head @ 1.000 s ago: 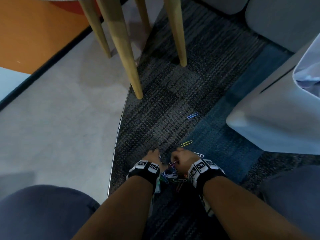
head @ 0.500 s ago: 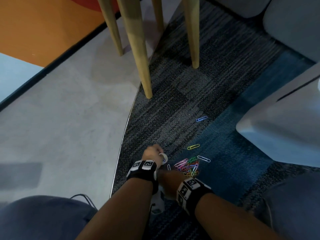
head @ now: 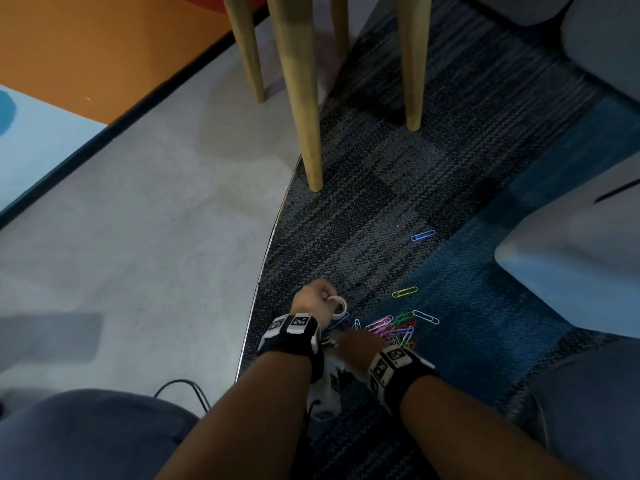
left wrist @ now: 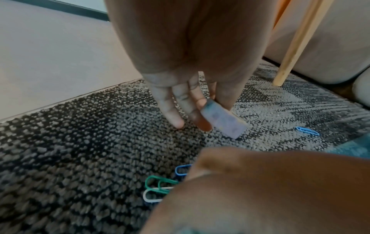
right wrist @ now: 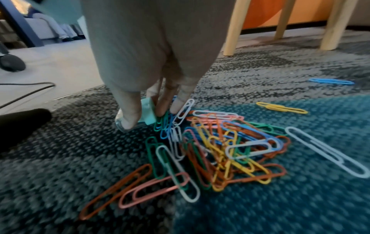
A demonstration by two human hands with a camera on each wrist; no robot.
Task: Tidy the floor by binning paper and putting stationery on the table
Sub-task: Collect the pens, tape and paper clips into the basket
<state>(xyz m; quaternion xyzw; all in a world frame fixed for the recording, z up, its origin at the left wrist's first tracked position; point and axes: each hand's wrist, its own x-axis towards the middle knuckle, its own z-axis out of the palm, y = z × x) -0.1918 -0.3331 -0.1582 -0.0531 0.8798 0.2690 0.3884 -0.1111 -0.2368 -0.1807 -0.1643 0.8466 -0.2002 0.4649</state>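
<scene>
Both hands down among the paper clips

The left hand point(head: 313, 299) pinches a small tape roll point(head: 337, 304) just above the carpet point(head: 363, 216). The right hand point(right wrist: 152, 88) grips a clear little container point(right wrist: 147, 116) (pale green inside) touching the heap of coloured paper clips point(right wrist: 216, 148)

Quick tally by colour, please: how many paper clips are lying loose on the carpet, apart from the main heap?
Blue paper clip: 1
Yellow paper clip: 1
White paper clip: 1
Total: 3
The heap is too tangled to count.
</scene>
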